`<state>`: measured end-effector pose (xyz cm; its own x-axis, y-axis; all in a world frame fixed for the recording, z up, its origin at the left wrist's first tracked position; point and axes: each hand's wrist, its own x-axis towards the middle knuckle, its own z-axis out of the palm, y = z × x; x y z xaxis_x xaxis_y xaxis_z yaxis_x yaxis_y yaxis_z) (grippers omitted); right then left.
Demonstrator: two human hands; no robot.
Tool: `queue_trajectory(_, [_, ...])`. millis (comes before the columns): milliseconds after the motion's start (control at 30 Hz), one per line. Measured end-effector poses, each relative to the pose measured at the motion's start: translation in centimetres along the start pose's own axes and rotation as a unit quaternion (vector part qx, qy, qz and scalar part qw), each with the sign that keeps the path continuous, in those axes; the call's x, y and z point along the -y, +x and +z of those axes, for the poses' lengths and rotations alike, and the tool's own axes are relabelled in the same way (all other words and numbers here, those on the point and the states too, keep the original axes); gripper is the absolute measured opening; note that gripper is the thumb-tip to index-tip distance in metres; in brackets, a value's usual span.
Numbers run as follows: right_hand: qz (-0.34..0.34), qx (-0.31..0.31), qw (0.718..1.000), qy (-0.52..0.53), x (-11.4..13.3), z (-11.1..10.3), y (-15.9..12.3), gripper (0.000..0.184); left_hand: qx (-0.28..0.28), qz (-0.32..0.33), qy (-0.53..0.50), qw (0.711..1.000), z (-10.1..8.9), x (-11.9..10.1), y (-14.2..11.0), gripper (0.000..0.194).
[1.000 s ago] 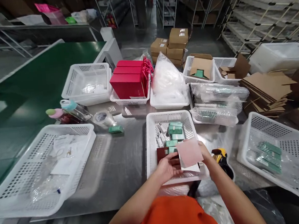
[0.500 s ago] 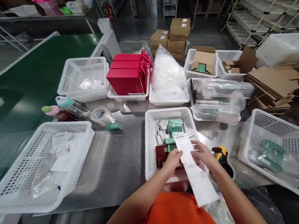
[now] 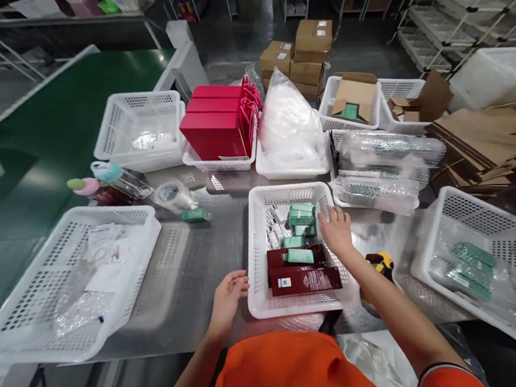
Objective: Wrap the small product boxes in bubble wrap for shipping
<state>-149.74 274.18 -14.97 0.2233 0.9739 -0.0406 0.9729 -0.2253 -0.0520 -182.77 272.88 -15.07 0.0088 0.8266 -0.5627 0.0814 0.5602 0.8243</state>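
Note:
A white perforated basket (image 3: 256, 251) sits in front of me on the metal table. It holds several small green boxes (image 3: 302, 215), small white tubes and dark red flat boxes (image 3: 305, 280). My right hand (image 3: 336, 230) reaches into the basket's right side, fingers loosely curled beside the green boxes; nothing shows in them. My left hand (image 3: 227, 294) rests on the table at the basket's near left corner, fingers apart, holding nothing.
A large white basket (image 3: 67, 282) with papers and bags lies at left, another (image 3: 485, 258) with green packs at right. Red gift boxes (image 3: 216, 128), a plastic bag pile (image 3: 288, 124), bubble-wrapped packs (image 3: 382, 170) and flat cardboard (image 3: 483, 137) stand behind. A yellow-black scanner (image 3: 381, 264) lies by my right arm.
Both hands held a long paper slip over the basket; the slip is gone from them. My right hand has moved up to the green boxes, my left out to the basket's corner.

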Motion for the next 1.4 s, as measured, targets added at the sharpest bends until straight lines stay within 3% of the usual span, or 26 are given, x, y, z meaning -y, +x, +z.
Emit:
queue_trajectory(100, [-0.146,0.124,0.981,0.037,2.7,1.1,0.1,0.038,-0.026,-0.022,-0.018,0.999,-0.7,0.5,-0.6,0.055])
queue_trajectory(200, [-0.193,0.215,0.955,0.073,4.2,2.3,-0.2,0.052,-0.028,-0.034,-0.02,0.999,-0.8,0.9,-0.9,0.054])
queue_trajectory(333, [-0.166,0.197,0.961,0.096,4.9,1.8,-0.9,0.033,-0.014,-0.003,-0.011,1.0,0.6,0.3,-1.4,0.051])
queue_trajectory(400, [-0.142,0.155,0.958,0.195,5.7,0.6,-1.6,0.032,0.027,0.009,-0.047,0.999,2.2,-0.3,-1.6,0.057])
queue_trajectory(500, [-0.158,0.126,0.887,0.415,7.6,-1.0,-2.6,0.03,0.13,-0.012,-0.191,0.973,5.2,-1.3,-1.6,0.074])
queue_trajectory(567, [-0.194,0.133,0.845,0.48,8.5,-1.2,-2.3,0.029,0.146,-0.047,-0.276,0.949,6.8,-1.8,-1.3,0.07])
queue_trajectory(600, [-0.193,0.124,0.845,0.484,8.6,-1.0,-1.7,0.028,0.133,-0.075,-0.296,0.943,7.3,-2.1,-1.2,0.062])
queue_trajectory(633, [-0.171,0.101,0.862,0.466,8.4,-0.7,-0.9,0.027,0.114,-0.106,-0.306,0.939,7.5,-2.3,-1.0,0.053])
queue_trajectory(733, [-0.055,0.037,0.955,0.288,6.4,1.2,2.7,0.031,0.095,-0.181,-0.31,0.929,6.8,-3.0,-0.9,0.037])
queue_trajectory(800, [-0.019,0.05,0.985,0.167,4.9,2.8,5.1,0.039,0.102,-0.193,-0.313,0.924,5.9,-3.2,-1.0,0.041])
queue_trajectory(900, [-0.038,0.102,0.989,0.099,3.5,4.8,7.0,0.042,0.087,-0.198,-0.325,0.921,5.0,-3.1,-1.0,0.044])
queue_trajectory(1000, [-0.071,0.132,0.987,0.049,3.2,5.9,7.6,0.034,0.074,-0.199,-0.336,0.918,4.8,-2.8,-0.7,0.033])
queue_trajectory(1400, [-0.136,0.202,0.969,-0.037,3.0,5.4,8.2,0.033,0.068,-0.201,-0.296,0.931,6.0,-5.3,-0.9,0.037])
